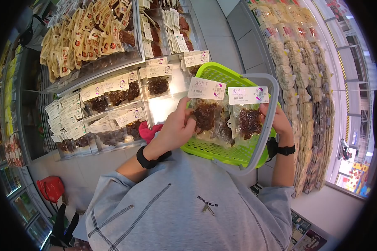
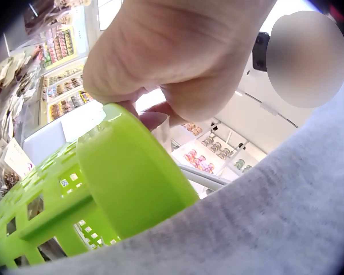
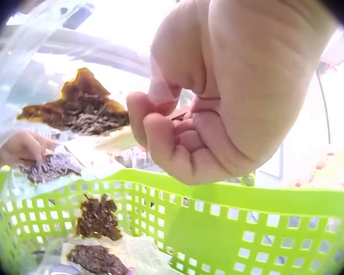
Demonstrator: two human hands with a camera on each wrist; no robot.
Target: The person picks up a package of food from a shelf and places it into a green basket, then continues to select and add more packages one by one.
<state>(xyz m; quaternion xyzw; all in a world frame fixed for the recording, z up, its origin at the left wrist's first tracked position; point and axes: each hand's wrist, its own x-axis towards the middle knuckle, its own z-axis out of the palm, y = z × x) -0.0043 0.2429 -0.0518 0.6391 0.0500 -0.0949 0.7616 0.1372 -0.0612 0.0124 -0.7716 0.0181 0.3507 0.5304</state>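
Observation:
Over the green basket (image 1: 192, 144) I hold two clear packets of dark brown food, each with a white printed header card. My left hand (image 1: 178, 129) pinches the edge of the left packet (image 1: 207, 117). In the left wrist view this hand (image 2: 172, 57) is right above the basket's rim. My right hand (image 1: 277, 120) grips the side of the right packet (image 1: 250, 123), and the right wrist view shows its fingers (image 3: 160, 134) curled on the clear film. More dark packets (image 3: 97, 260) lie inside the basket below.
The basket's grey handle (image 1: 273, 121) stands by my right hand. At left are display bins of similar packets (image 1: 98, 102) and a heap of small wrapped snacks (image 1: 81, 37). Rows of bagged goods (image 1: 297, 62) line the right side. A red bag (image 1: 51, 189) sits lower left.

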